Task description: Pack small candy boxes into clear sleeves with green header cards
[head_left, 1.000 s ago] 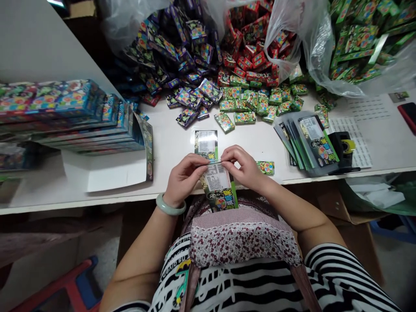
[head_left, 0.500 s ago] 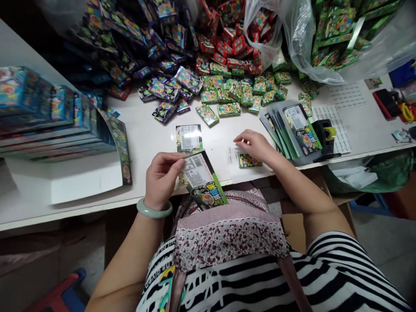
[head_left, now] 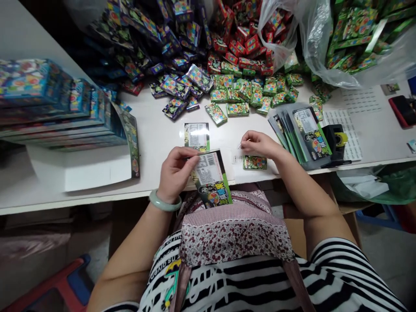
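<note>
Green packet (head_left: 211,180) in left hand (head_left: 175,173), lower end hidden by apron (head_left: 234,229)

Packet (head_left: 211,177) at table (head_left: 156,138) front edge; small boxes (head_left: 227,93) behind; flat stack (head_left: 58,112) left; tape dispenser (head_left: 336,141) right.

A packing workshop: white worktable (head_left: 156,138), heaped small candy boxes (head_left: 234,93), stacked flat cartons (head_left: 58,108), tape dispenser (head_left: 336,143).

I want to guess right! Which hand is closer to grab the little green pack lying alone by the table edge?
The right hand, probably. It hovers just above the little green pack, fingers pinched with nothing visible in them. The left hand is busy holding the flat pouch.
</note>
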The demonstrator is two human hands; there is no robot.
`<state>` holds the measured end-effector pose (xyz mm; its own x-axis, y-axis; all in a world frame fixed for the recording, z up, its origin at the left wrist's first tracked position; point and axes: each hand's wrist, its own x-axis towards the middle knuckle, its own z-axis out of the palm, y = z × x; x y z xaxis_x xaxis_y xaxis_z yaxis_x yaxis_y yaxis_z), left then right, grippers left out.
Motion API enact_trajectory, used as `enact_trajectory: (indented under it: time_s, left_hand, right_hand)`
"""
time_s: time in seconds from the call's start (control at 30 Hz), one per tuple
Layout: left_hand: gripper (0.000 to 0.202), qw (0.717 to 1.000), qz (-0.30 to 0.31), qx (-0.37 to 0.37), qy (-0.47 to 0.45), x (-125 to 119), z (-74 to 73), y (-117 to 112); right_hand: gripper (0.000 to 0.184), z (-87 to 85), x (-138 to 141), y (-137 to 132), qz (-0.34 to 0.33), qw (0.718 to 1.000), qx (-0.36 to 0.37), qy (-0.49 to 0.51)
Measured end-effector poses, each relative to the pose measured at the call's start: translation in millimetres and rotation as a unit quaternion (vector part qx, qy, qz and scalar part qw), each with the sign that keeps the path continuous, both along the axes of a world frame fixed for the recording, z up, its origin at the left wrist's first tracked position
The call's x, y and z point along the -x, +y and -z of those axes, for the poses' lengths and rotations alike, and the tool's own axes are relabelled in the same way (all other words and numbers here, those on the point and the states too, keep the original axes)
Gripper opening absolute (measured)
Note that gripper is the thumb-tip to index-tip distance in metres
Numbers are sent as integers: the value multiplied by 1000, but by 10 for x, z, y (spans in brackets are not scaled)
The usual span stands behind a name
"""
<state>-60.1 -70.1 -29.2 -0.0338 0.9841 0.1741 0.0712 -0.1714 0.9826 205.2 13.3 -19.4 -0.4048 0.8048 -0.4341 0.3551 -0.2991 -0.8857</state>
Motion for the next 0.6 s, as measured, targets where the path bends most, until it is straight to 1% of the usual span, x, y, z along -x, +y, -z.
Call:
enact_trajectory:
  time_s: [0.07,0.13,0.2,0.23,0.3,0.37,0.47,0.6]
  left_hand:
    - [12,1000,13,-5,10,-33,-9,0]
    - [11,999,23,-14,21,-50,-27,-1]
    - [10,999,28,-27,29,-53,-50,-5]
    - [9,998,29,-34,32,-49,-60,-7]
    - [8,998,30,-45,32,-39,-74,-11]
    - [8,998,30,-48,25,-27,-74,-12]
    - [8,998,25,-49,15,-15,-55,-5]
    - [11,998,25,-50,16,-8,-38,11]
  right_hand:
    - [8,-226,117,-29,-53,994,-69,59]
    - [10,-467,303,-51,-136,975,-142,99]
    - [9,-659,509,-50,-211,955,-187,97]
    - [8,-723,605,-37,-237,947,-199,83]
    - [7,-783,757,10,-268,940,-208,41]
    - [9,-780,847,67,-287,936,-204,1]
    - [10,-752,897,127,-313,930,-188,-42]
    - [9,-763,932,153,-323,927,-174,-81]
